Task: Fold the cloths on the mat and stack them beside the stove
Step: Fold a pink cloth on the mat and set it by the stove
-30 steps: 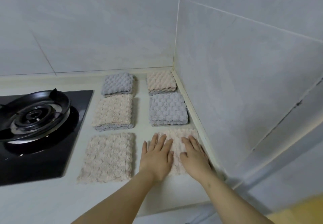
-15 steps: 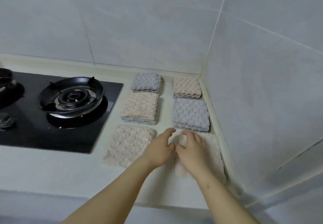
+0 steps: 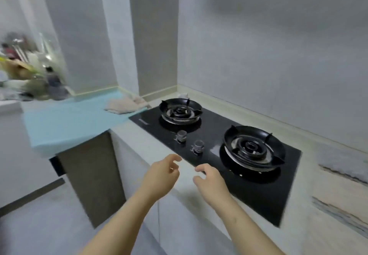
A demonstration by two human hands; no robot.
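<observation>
Cloths (image 3: 125,103) in neither hand: left hand (image 3: 161,173) and right hand (image 3: 211,183) hover empty, fingers loosely curled, over the front edge of the counter (image 3: 151,141), near the knobs (image 3: 181,136) of the stove (image 3: 217,129). Change: a second ago both palms pressed a folded cream cloth right of the stove; gaze has swung left. Judged: that one is placed, next fetch begins. Stacks (image 3: 338,163) smear at the counter's right edge. Farthest, the remaining cloths lie rumpled at the far right corner of the mat (image 3: 65,123), long axis along its back edge, pointing toward the stove.
</observation>
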